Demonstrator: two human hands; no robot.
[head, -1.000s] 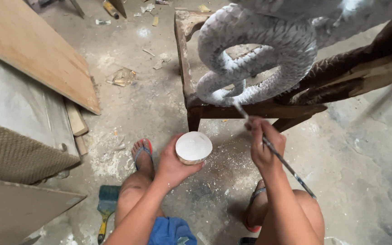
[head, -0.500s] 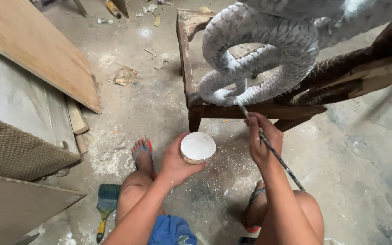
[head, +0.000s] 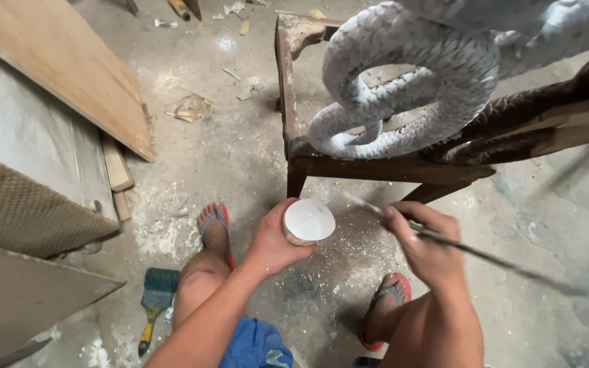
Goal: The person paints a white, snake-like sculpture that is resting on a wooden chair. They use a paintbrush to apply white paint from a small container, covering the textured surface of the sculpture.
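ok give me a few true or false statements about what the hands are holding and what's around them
1. The left hand holds a small round bowl of white paint. True.
2. The right hand holds a hammer. False: it grips a thin long-handled paintbrush.
3. The scaly carved snake is painted bright red. False: it is whitish grey.
4. The snake's coils rest on a dark wooden frame. True.
5. A wide paintbrush with a yellow handle lies on the floor beside the person's left leg. True.
6. The person wears closed boots. False: red flip-flops.
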